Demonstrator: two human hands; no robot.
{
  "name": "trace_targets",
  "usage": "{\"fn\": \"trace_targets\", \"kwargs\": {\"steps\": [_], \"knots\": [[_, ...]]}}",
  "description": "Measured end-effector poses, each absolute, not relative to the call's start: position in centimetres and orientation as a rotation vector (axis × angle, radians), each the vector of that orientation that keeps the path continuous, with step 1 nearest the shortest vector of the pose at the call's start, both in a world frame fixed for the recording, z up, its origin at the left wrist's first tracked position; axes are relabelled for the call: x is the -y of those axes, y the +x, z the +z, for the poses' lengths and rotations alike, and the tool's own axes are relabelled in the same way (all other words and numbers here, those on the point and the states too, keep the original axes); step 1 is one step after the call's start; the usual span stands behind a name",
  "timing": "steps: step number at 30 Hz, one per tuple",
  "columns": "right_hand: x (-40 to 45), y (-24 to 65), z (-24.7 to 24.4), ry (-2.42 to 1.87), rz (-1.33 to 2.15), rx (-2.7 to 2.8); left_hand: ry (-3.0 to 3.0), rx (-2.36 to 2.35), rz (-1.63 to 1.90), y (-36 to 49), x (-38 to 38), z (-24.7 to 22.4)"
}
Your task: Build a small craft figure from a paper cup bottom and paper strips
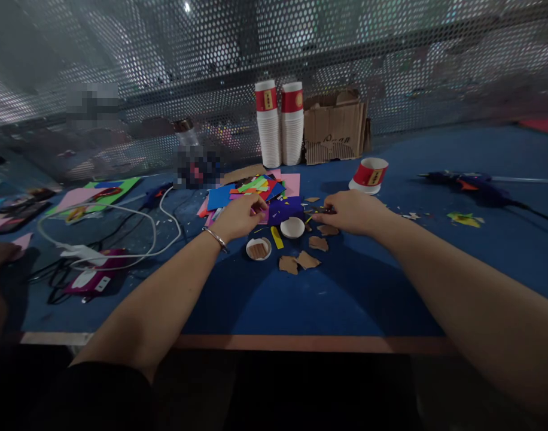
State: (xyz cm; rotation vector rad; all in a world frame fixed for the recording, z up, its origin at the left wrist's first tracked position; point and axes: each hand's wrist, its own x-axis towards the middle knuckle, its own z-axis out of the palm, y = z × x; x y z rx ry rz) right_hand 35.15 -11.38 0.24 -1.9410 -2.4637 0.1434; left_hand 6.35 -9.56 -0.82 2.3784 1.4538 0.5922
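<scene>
My right hand [355, 212] is closed round a pair of scissors [326, 209], its dark blades pointing left toward a dark blue sheet of paper [283, 209]. My left hand [241, 215], with a bracelet on its wrist, is over the left side of that sheet. Its fingers are curled in toward the thumb; what they hold, if anything, is hidden. Between the hands sits a small white paper cup base [292, 227]. Another round white piece [258, 249] with cardboard in it lies nearer me, beside a yellow paper strip [277, 237] and several torn cardboard bits [308, 260].
Coloured paper scraps [260, 187] are heaped behind my left hand. Tall paper cup stacks [268, 131] and a cardboard box [334, 131] stand behind. A cut red cup [370, 175] and glue gun [471, 185] are right; a purple power strip [97, 275] and another person's hand [0, 254] are left.
</scene>
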Motion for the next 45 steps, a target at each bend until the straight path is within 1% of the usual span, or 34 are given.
{"fn": "trace_targets", "kwargs": {"steps": [5, 9, 13, 15, 17, 19, 23, 30, 34, 35, 37, 38, 39, 40, 42, 43, 45], "knots": [[11.6, 35.1, 0.5, -1.980, 0.163, 2.447, 2.385, -1.618, 0.607, 5.0, 8.3, -0.3], [11.9, 34.9, 0.6, -2.006, 0.149, 2.450, 2.401, -1.715, 0.515, 3.0, 8.0, 1.6], [12.4, 34.7, 0.8, -2.049, 0.128, 2.436, 2.472, -2.005, 0.321, 0.5, 8.0, 3.8], [12.6, 34.6, 0.9, -2.058, 0.125, 2.428, 2.415, -2.090, 0.070, 0.0, 8.0, 4.0], [12.8, 34.5, 1.0, -2.059, 0.138, 2.423, 2.381, -2.099, -0.118, 0.0, 8.1, 3.6], [13.0, 34.5, 1.1, -2.062, 0.153, 2.427, 2.371, -2.098, -0.185, 0.4, 8.0, 2.9], [13.0, 34.6, 1.1, -2.068, 0.145, 2.436, 2.348, -2.094, -0.214, 0.7, 7.7, 2.3], [13.3, 34.6, 1.6, -2.098, 0.185, 2.469, 2.280, -1.942, -0.319, 0.6, 9.3, 3.1], [13.4, 34.9, 1.7, -2.103, 0.134, 2.497, 2.296, -1.894, -0.309, 0.3, 9.7, 3.5], [13.4, 34.9, 1.8, -2.108, 0.099, 2.490, 2.307, -1.911, -0.283, 0.2, 9.7, 3.8], [13.5, 34.9, 2.0, -2.111, 0.035, 2.435, 2.331, -1.943, -0.108, 0.3, 10.0, 4.6], [13.6, 34.9, 2.2, -2.092, 0.030, 2.383, 2.324, -1.950, 0.073, 0.7, 10.3, 5.0], [13.8, 34.7, 2.4, -2.042, 0.064, 2.320, 2.341, -1.879, 0.348, 1.3, 10.8, 5.4], [14.0, 34.5, 2.6, -1.957, 0.144, 2.255, 2.354, -1.777, 0.574, 2.3, 11.6, 5.7], [14.7, 33.7, 3.1, -1.668, 0.439, 2.116, 2.378, -1.485, 0.855, 4.9, 13.5, 5.8], [15.2, 33.2, 3.2, -1.491, 0.621, 2.047, 2.386, -1.360, 0.950, 6.3, 14.5, 5.6], [16.2, 32.2, 3.3, -1.164, 0.935, 1.870, 2.484, -1.123, 1.030, 9.1, 16.4, 4.8]]}}
